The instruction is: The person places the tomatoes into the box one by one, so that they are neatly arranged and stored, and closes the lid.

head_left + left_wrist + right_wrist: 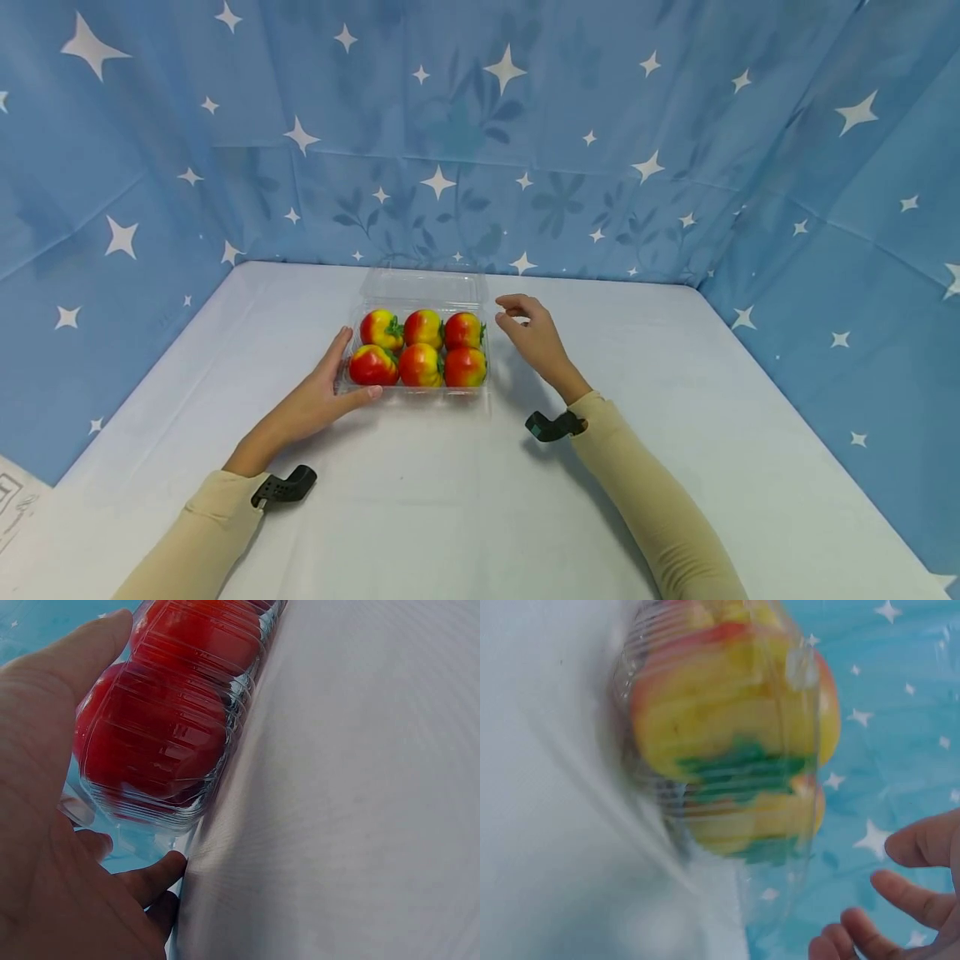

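Observation:
A clear plastic clamshell box (472,391) stands on the table with its lid (423,287) folded back. Inside sit several glossy red-and-yellow fruits (421,365), like tomatoes, with green leafy tops, in two rows. My left hand (318,402) spans the box's front left corner, thumb along the front edge and fingers stretched up the left side. In the left wrist view, the thumb lies against the box beside a red fruit (154,731). Off the box's right side hovers my right hand (536,340), fingers loosely bent, holding nothing. The right wrist view shows it apart from the box.
A white cloth covers the table (465,500). Blue curtains (480,125) with white stars close off the back and sides. Each wrist wears a black camera mount (555,426) beside a beige sleeve (652,492).

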Demonstrator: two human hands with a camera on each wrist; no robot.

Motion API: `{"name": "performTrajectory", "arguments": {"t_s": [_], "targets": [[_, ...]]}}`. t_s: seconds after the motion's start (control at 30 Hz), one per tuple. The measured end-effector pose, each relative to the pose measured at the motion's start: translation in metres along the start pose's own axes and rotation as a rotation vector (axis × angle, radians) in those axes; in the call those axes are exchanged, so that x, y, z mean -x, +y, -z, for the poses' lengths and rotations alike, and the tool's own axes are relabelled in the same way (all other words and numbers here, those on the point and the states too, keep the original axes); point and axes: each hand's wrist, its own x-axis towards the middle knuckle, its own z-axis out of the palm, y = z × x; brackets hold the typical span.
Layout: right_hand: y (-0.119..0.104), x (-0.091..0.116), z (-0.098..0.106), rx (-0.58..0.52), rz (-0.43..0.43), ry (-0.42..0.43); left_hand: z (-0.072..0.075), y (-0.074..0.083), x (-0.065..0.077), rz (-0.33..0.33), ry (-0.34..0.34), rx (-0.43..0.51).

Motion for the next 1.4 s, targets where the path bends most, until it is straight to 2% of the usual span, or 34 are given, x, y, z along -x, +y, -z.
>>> {"name": "performTrajectory", "arguments": {"t_s": [0.1, 0.27, 0.43, 0.73, 1.03, 1.3, 1.4], "targets": [[0.01, -0.002, 0.002, -0.104, -0.076, -0.008, -0.001, 0.0, 0.001, -0.002, -0.001, 0.004], [0.021, -0.003, 0.002, -0.274, -0.202, -0.07, -0.002, -0.001, 0.003, -0.009, -0.004, 0.014], [0.029, -0.002, -0.001, -0.359, -0.27, -0.147, -0.004, -0.002, 0.003, -0.011, -0.004, 0.016], [0.034, 0.001, -0.011, -0.345, -0.261, -0.241, -0.006, -0.004, 0.002, -0.014, -0.002, 0.017], [0.029, 0.002, -0.013, -0.428, -0.231, -0.242, -0.005, -0.001, 0.0, -0.015, 0.003, 0.012], [0.028, 0.0, -0.018, -0.405, -0.208, -0.276, -0.003, 0.001, 0.001, -0.017, 0.005, -0.004], [0.028, -0.001, -0.02, -0.444, -0.208, -0.284, -0.001, 0.0, 0.002, -0.013, 0.005, -0.005]]}}
